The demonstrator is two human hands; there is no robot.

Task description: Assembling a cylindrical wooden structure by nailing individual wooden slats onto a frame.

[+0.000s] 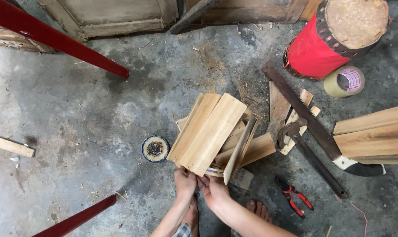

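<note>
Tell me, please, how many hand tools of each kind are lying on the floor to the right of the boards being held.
Handsaw: 1
Hammer: 1
Red-handled pliers: 1
Total: 3
Both hands, left and right, grip the wooden boards.

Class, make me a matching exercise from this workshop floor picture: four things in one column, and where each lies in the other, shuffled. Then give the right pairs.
Things:
1. bowl of nails
2. pliers
3. roll of tape
4. hand saw

Places:
A. beside the red drum
B. left of the wooden boards held by both hands
C. lower right, alone on the concrete
D. slanting between the scrap pieces and the stacked planks

Pairs: 1-B, 2-C, 3-A, 4-D
</note>
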